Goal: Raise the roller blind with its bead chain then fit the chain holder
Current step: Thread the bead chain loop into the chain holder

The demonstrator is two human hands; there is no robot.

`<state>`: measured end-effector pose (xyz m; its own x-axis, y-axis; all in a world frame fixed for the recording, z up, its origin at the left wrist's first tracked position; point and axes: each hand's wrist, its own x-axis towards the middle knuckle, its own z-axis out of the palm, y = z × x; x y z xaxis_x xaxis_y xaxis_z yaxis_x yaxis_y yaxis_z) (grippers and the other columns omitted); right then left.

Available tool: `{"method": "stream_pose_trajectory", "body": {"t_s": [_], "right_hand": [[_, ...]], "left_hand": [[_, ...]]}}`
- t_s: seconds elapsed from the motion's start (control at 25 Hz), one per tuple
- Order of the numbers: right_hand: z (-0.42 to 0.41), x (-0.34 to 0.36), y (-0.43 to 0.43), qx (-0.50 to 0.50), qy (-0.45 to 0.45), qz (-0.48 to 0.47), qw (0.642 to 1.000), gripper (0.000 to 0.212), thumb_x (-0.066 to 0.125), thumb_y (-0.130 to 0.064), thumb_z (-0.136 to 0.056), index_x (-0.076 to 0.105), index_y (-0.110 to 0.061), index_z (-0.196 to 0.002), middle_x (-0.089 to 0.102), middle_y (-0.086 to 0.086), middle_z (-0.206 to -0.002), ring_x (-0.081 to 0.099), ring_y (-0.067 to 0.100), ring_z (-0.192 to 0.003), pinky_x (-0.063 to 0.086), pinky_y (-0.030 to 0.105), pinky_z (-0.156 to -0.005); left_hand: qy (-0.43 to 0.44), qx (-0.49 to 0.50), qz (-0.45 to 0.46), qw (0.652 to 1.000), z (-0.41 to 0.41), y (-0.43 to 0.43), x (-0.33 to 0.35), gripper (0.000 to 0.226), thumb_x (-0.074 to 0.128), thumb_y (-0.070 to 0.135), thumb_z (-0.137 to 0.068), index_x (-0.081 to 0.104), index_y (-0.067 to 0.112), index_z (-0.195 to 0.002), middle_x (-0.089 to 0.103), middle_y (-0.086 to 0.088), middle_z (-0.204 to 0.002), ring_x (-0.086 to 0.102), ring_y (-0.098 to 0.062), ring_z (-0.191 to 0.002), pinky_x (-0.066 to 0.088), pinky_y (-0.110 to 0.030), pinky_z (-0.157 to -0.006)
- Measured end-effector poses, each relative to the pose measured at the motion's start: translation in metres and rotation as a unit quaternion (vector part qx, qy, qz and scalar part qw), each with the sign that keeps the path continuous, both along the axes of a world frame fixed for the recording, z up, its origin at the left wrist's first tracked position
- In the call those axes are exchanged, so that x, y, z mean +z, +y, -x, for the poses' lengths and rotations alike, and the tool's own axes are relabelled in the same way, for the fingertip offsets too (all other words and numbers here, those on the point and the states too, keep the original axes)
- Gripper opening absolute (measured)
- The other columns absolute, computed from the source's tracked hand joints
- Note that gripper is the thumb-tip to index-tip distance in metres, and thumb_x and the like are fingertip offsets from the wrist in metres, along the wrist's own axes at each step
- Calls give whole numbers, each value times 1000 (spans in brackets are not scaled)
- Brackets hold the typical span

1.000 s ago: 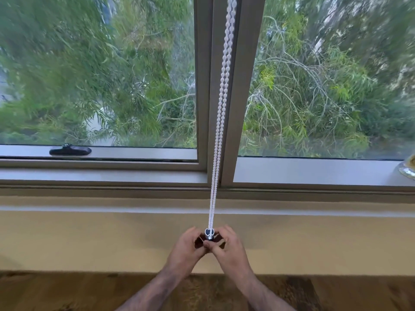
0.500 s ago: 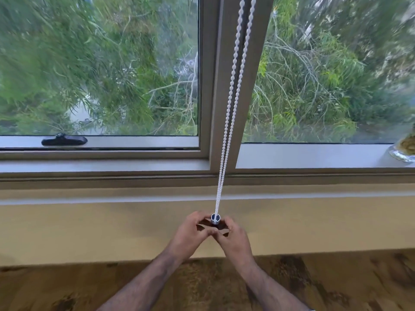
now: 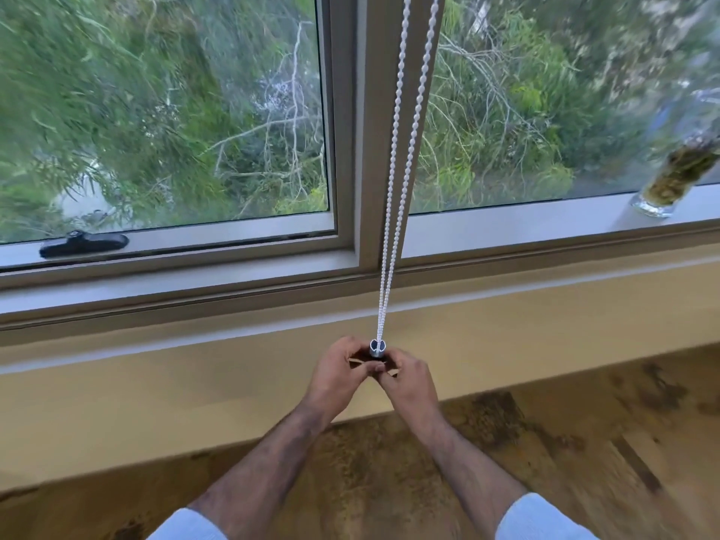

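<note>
A white bead chain hangs as two strands down in front of the window's centre post and runs taut into a small grey chain holder. My left hand and my right hand meet below the sill against the beige wall, fingertips pinched around the holder from both sides. Only the holder's top, with the chain looped into it, shows above my fingers. The blind itself is out of view above the frame.
The grey window sill runs across the view. A black window handle sits on the left frame. A glass jar with green and brown contents stands on the sill at the far right. Wooden floor lies below the wall.
The camera has tilted down and rolled, so more floor, my forearms and the jar show. My hands stay pinched on the holder at the chain's bottom end.
</note>
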<state>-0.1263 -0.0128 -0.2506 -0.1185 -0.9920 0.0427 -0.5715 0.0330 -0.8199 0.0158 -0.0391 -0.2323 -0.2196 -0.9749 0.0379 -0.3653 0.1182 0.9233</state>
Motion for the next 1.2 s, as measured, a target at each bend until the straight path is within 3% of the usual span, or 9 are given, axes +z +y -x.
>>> {"method": "stream_pose_trajectory", "body": {"t_s": [0.2,0.48,0.64,0.8,0.96,1.04,1.2], "right_hand": [[5,-3,-2,13,2,-22,1000,19,74,-26,-85,76,-25,-103,79,-4,-91,71,14,-84,58,36,-78],[16,0,-9,35,30,-29,999,22,74,-23,-86,76,-20,-108,79,3,-97,72,20,-89,57,36,-80],[16,-1,-6,35,10,-29,999,15,70,-20,-88,76,-20,-101,78,0,-90,71,17,-84,58,40,-78],[22,4,-15,42,29,-22,998,18,69,-23,-87,76,-22,-104,78,-1,-94,70,18,-86,57,40,-79],[23,6,-16,56,42,-15,997,24,69,-32,-88,72,-28,-111,76,-3,-98,70,16,-85,58,38,-78],[25,6,-16,59,45,-12,997,29,68,-40,-87,71,-28,-114,76,-4,-99,70,15,-84,58,37,-78],[31,6,-24,62,59,-21,996,69,58,-77,-72,68,-27,-118,70,-6,-105,64,11,-97,54,32,-83]], "left_hand": [[12,17,3,1000,2,6,-2,29,83,3,-75,73,30,-82,65,13,-77,61,11,-72,45,-7,-68],[-13,60,12,998,14,5,-6,36,84,11,-75,69,44,-75,67,15,-76,63,2,-74,53,-23,-72],[-17,58,9,998,18,5,-6,36,83,8,-77,70,41,-79,67,13,-78,63,8,-74,49,-12,-70],[-11,52,11,999,20,-1,-4,32,83,9,-78,70,38,-87,70,9,-87,67,6,-78,52,-16,-77],[13,45,11,999,23,-3,6,34,82,4,-78,71,33,-92,72,3,-92,69,4,-80,55,-15,-78],[27,38,1,999,23,-1,6,29,81,5,-79,73,28,-96,75,1,-94,72,-1,-85,58,-21,-81],[-11,50,-23,998,16,-1,3,31,79,27,-83,71,34,-111,75,10,-104,71,-4,-97,59,-32,-90]]}}
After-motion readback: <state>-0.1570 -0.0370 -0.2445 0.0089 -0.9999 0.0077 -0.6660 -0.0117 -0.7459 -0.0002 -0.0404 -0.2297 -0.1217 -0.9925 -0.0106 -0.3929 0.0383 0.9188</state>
